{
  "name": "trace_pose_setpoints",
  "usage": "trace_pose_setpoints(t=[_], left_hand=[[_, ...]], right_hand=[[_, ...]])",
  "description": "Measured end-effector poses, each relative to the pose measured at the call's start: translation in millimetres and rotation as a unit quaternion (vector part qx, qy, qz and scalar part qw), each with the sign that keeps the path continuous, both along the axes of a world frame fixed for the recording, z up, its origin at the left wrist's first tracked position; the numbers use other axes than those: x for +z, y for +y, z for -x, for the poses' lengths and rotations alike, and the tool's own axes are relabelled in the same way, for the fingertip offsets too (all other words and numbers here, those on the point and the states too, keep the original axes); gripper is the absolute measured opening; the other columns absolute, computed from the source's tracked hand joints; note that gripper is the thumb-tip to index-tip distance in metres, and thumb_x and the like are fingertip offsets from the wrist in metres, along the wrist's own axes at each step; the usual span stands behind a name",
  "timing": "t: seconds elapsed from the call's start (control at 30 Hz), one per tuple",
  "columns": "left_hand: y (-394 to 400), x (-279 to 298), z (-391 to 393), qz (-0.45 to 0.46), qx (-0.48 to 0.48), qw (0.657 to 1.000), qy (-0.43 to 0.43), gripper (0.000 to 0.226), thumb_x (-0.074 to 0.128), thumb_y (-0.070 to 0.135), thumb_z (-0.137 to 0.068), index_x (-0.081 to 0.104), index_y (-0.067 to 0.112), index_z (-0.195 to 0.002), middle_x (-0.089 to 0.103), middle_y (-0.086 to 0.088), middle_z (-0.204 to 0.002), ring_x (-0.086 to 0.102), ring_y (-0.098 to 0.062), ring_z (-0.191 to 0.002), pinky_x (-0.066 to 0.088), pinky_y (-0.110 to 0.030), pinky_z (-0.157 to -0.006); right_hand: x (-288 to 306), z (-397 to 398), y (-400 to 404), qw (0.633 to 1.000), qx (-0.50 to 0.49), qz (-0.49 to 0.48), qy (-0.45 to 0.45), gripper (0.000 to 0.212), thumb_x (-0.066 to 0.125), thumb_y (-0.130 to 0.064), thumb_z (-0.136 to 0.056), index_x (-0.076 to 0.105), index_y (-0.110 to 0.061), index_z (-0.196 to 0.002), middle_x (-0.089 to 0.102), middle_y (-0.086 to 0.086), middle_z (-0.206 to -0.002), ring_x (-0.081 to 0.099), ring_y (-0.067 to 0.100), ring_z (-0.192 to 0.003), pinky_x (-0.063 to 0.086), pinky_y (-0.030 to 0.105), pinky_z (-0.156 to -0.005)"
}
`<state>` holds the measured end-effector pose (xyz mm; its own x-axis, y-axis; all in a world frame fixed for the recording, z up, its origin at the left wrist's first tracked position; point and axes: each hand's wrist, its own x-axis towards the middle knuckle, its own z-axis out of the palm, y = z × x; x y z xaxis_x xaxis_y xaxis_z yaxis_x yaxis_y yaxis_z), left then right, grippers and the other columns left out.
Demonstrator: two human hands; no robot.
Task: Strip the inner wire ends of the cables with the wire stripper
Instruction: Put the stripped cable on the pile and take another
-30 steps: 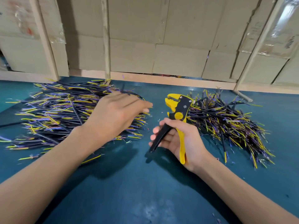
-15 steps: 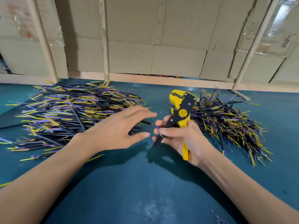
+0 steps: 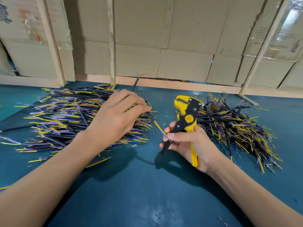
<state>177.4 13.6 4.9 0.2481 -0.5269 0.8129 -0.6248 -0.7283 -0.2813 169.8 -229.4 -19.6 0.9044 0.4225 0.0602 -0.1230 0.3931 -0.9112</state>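
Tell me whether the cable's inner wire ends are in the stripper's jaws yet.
Not in. The cable, pinched by the left hand, ends by the right hand's thumb, below the wire stripper; its yellow head holds nothing.

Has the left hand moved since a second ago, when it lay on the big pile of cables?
Yes. The left hand has come off the left cable pile toward the wire stripper, now holding one cable.

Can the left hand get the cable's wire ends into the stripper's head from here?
Probably yes. The left hand pinches one cable; its coloured wire ends sit by the right hand's thumb, below the stripper head. Nothing lies between them; the head faces up and away, so some re-aiming seems needed.
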Motion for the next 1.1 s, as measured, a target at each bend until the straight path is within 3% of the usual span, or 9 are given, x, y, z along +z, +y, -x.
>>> trace_pose_setpoints(t=[0.13, 0.27, 0.37, 0.67, 0.77, 0.87, 0.93, 1.0, 1.1], left_hand=[[-5.4, -0.6, -0.6, 0.034, 0.089, 0.995, -0.001, 0.018, 0.065, -0.001, -0.092, 0.075, 0.010, -0.102, 0.071, -0.005, -0.103, 0.064, -0.037, -0.094, 0.050, -0.049, -0.079], [6.0, -4.0, -5.7, 0.082, 0.226, 0.967, 0.079, 0.014, 0.069, 0.008, -0.090, 0.076, 0.016, -0.100, 0.072, -0.007, -0.097, 0.063, -0.039, -0.091, 0.047, -0.050, -0.078], [14.3, -5.9, -7.3, 0.093, 0.255, 0.955, 0.117, 0.012, 0.071, 0.012, -0.089, 0.079, 0.016, -0.098, 0.073, -0.008, -0.094, 0.062, -0.040, -0.088, 0.045, -0.050, -0.080], [2.9, 0.4, -0.4, 0.095, 0.059, 0.994, -0.020, 0.018, 0.065, 0.005, -0.097, 0.077, 0.009, -0.109, 0.074, -0.005, -0.096, 0.064, -0.035, -0.081, 0.048, -0.049, -0.073], [-13.5, -3.0, 4.7, 0.081, 0.008, 0.997, -0.006, 0.020, 0.065, 0.003, -0.096, 0.074, 0.004, -0.114, 0.072, -0.006, -0.092, 0.063, -0.033, -0.079, 0.050, -0.047, -0.076], [-26.4, -8.1, 7.0, 0.157, 0.007, 0.985, 0.065, 0.039, 0.070, 0.005, -0.092, 0.064, 0.007, -0.130, 0.073, 0.002, -0.089, 0.061, -0.022, -0.087, 0.049, -0.040, -0.083], [-32.6, -10.0, 7.4, 0.243, 0.007, 0.954, 0.175, 0.059, 0.072, 0.012, -0.090, 0.048, 0.020, -0.143, 0.072, 0.011, -0.098, 0.063, -0.008, -0.093, 0.050, -0.027, -0.084], [-41.8, -14.3, 6.2, 0.345, 0.015, 0.895, 0.283, 0.066, 0.074, 0.022, -0.090, 0.036, 0.027, -0.144, 0.067, 0.014, -0.102, 0.065, 0.003, -0.089, 0.048, -0.013, -0.075], [-59.8, -22.2, 5.9, 0.465, -0.013, 0.776, 0.425, 0.020, 0.066, 0.035, -0.096, 0.061, 0.018, -0.105, 0.067, 0.009, -0.075, 0.067, -0.004, -0.064, 0.047, -0.024, -0.057]], right_hand=[[1.6, -1.7, -3.5, 1.000, -0.003, -0.022, -0.021, 0.025, 0.070, 0.013, -0.074, 0.065, -0.004, -0.092, 0.064, 0.018, -0.087, 0.063, 0.033, -0.072, 0.058, 0.049, -0.074], [2.8, -0.6, -6.1, 0.999, 0.013, 0.008, -0.039, 0.024, 0.070, 0.013, -0.074, 0.069, -0.005, -0.090, 0.067, 0.018, -0.089, 0.064, 0.032, -0.071, 0.058, 0.049, -0.073], [0.3, 0.6, -3.2, 0.998, 0.020, 0.030, -0.041, 0.025, 0.070, 0.013, -0.072, 0.069, -0.005, -0.089, 0.069, 0.020, -0.090, 0.066, 0.034, -0.073, 0.058, 0.049, -0.072], [5.8, 7.2, -2.5, 0.996, 0.077, 0.035, -0.034, 0.005, 0.067, -0.006, -0.086, 0.066, -0.005, -0.090, 0.067, 0.021, -0.088, 0.066, 0.032, -0.073, 0.059, 0.050, -0.071], [6.6, 9.5, -2.9, 0.994, 0.087, 0.033, -0.048, 0.016, 0.068, 0.002, -0.081, 0.063, -0.005, -0.095, 0.067, 0.022, -0.089, 0.067, 0.033, -0.075, 0.059, 0.049, -0.071], [6.8, 11.4, -1.8, 0.993, 0.079, 0.049, -0.067, 0.020, 0.070, 0.008, -0.078, 0.065, -0.009, -0.088, 0.064, 0.020, -0.083, 0.067, 0.032, -0.073, 0.059, 0.049, -0.071], [6.3, 11.0, 0.4, 0.995, 0.067, 0.044, -0.065, 0.018, 0.070, 0.008, -0.079, 0.064, -0.007, -0.088, 0.060, 0.018, -0.080, 0.066, 0.032, -0.071, 0.059, 0.050, -0.071], [6.0, 8.7, 3.4, 0.998, 0.041, 0.012, -0.043, 0.015, 0.069, 0.006, -0.081, 0.061, -0.003, -0.091, 0.059, 0.016, -0.079, 0.066, 0.031, -0.070, 0.059, 0.050, -0.071], [5.9, 4.3, 3.6, 0.999, -0.012, -0.038, -0.007, 0.011, 0.068, -0.001, -0.086, 0.059, -0.002, -0.094, 0.061, 0.012, -0.081, 0.067, 0.026, -0.073, 0.061, 0.047, -0.075]])
